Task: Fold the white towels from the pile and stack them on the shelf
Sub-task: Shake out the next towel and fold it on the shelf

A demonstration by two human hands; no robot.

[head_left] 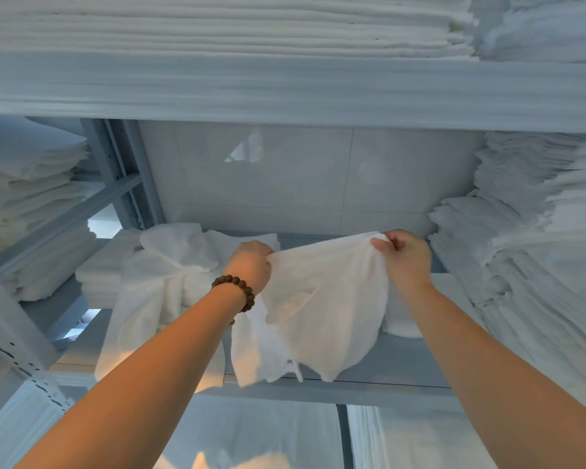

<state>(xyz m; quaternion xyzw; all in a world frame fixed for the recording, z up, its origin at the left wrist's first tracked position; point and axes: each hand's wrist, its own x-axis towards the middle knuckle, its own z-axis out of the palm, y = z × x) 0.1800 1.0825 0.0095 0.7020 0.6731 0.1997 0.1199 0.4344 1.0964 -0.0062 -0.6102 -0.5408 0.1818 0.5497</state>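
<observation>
The person holds one white towel (325, 306) up by its top edge, in front of the middle shelf (406, 362) of a grey metal rack. The left hand (251, 265) has its fingers (263, 249) curled round one upper corner of the cloth. The right hand (407, 260) pinches the other corner between thumb and curled fingers (382, 243). The edge is stretched between the two hands, and the rest of the towel hangs down loose and creased. Its lower hem reaches the front lip of the shelf.

A bracelet of brown beads (238, 290) sits on the left wrist.

To the left, on the same shelf, a low stack of folded towels (99, 275) carries a rumpled, unfolded white cloth (163, 286). That cloth spills over the stack and down past the shelf's front edge. A tall, uneven stack of folded white linen (521, 252) fills the right end of the shelf, just beside the right hand. More folded stacks lie on the shelf above (217, 32) and beyond the perforated upright (122, 170) at the left. A pale tiled wall (285, 177) closes the back.
</observation>
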